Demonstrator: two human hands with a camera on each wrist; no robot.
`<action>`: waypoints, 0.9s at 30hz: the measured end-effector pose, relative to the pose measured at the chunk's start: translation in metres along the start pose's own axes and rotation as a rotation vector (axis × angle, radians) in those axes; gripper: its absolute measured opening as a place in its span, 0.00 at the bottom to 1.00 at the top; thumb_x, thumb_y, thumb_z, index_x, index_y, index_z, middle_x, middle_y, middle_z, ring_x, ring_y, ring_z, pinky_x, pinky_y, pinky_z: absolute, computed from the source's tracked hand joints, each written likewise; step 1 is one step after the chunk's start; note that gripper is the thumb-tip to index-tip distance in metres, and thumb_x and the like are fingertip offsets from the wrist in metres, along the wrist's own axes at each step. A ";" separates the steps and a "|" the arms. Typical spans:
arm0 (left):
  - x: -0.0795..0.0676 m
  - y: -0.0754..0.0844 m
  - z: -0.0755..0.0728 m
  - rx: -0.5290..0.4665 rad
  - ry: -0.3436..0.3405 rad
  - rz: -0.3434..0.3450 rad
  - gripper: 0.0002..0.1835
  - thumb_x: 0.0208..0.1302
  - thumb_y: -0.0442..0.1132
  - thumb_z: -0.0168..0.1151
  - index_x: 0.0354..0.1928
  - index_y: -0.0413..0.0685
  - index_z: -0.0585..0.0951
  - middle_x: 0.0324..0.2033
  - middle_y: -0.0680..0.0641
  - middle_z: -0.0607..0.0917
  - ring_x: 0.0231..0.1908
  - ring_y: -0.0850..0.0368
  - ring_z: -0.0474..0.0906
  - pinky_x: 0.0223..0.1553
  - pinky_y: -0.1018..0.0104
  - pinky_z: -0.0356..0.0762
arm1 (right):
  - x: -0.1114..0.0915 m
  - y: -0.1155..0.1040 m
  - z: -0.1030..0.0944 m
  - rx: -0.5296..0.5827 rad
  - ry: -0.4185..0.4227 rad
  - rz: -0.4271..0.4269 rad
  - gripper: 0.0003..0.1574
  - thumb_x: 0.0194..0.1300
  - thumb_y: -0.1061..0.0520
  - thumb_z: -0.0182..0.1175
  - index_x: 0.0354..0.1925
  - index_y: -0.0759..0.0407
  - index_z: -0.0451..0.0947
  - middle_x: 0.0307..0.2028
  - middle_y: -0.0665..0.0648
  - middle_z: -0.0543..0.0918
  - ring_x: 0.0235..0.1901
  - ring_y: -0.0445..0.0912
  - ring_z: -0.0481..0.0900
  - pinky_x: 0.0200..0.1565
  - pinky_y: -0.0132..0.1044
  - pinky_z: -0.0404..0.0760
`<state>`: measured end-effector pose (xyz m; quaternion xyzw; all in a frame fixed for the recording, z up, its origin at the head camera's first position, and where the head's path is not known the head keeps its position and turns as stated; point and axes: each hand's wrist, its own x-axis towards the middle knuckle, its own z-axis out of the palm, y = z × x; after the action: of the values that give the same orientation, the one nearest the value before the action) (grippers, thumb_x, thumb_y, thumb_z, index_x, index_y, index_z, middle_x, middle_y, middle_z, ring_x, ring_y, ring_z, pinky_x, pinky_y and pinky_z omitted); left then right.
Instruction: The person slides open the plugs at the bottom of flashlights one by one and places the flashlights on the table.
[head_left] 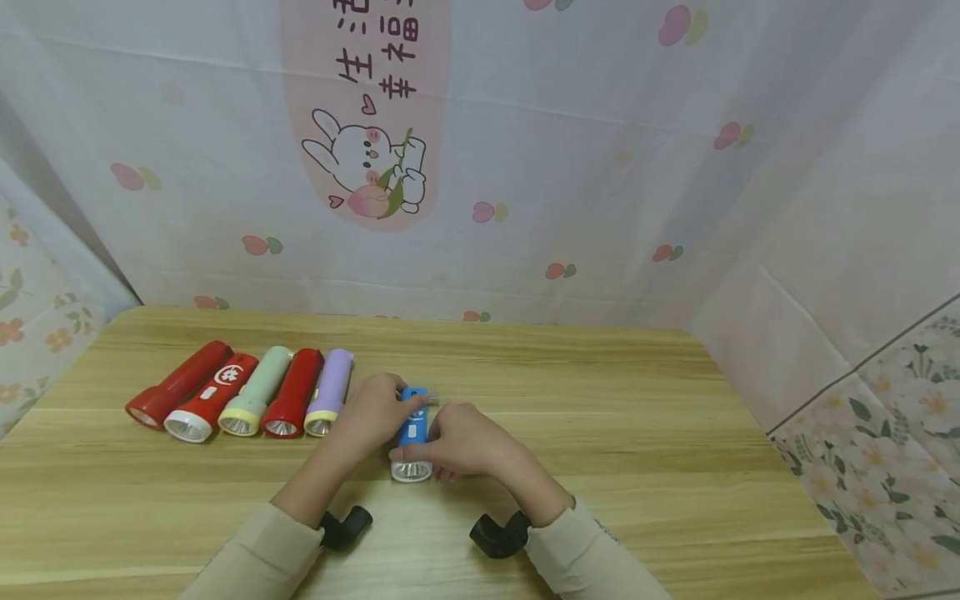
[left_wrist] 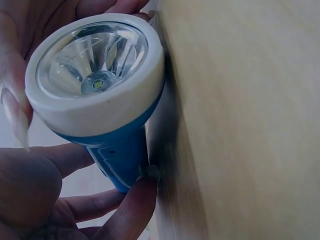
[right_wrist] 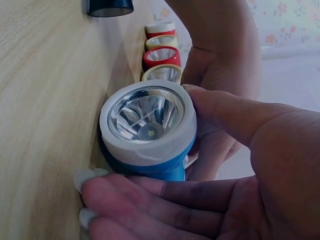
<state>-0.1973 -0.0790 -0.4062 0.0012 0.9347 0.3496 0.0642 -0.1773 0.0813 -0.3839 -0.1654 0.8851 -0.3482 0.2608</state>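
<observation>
A blue flashlight [head_left: 412, 432] with a white head lies on the table, its lens toward me. My left hand [head_left: 373, 410] grips its tail end, thumb across the top; in the left wrist view, the left fingers [left_wrist: 132, 207] hold the blue body. My right hand [head_left: 472, 440] holds the front part, with the right thumb [right_wrist: 220, 106] against the white rim and the other fingers curved along the near-table side. A small grey metallic piece [head_left: 433, 399] sticks out to the right by the tail; partly hidden, its kind cannot be told.
Left of the hands, several flashlights lie side by side, lenses toward me: a dark red one [head_left: 180, 383], a red-and-white one [head_left: 213, 396], a green one [head_left: 258, 387], another red one [head_left: 295, 392] and a purple one [head_left: 333, 383]. A patterned curtain [head_left: 525, 167] hangs behind the wooden table [head_left: 600, 400].
</observation>
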 end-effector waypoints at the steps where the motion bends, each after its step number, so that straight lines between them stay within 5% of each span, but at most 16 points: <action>1: 0.000 0.000 0.000 0.002 0.000 0.002 0.19 0.67 0.49 0.66 0.43 0.36 0.86 0.27 0.47 0.84 0.28 0.56 0.77 0.25 0.70 0.71 | 0.000 0.000 0.000 -0.001 -0.001 0.001 0.33 0.60 0.35 0.70 0.17 0.62 0.81 0.15 0.59 0.84 0.14 0.46 0.79 0.21 0.38 0.81; 18: -0.001 0.000 0.000 0.014 0.016 0.025 0.23 0.66 0.51 0.67 0.45 0.33 0.85 0.22 0.48 0.81 0.26 0.56 0.76 0.24 0.70 0.68 | -0.003 -0.001 -0.004 -0.046 0.011 0.000 0.33 0.65 0.35 0.65 0.20 0.61 0.82 0.20 0.62 0.86 0.18 0.49 0.83 0.23 0.39 0.82; 27: -0.004 0.002 -0.004 0.028 0.003 0.020 0.25 0.68 0.50 0.64 0.50 0.32 0.84 0.36 0.43 0.87 0.33 0.53 0.79 0.31 0.66 0.77 | -0.006 0.001 -0.014 -0.037 0.008 0.024 0.33 0.65 0.35 0.65 0.23 0.63 0.83 0.21 0.61 0.86 0.21 0.51 0.86 0.24 0.37 0.80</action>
<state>-0.1941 -0.0802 -0.4018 0.0107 0.9396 0.3371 0.0593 -0.1807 0.0924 -0.3743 -0.1582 0.8942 -0.3294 0.2584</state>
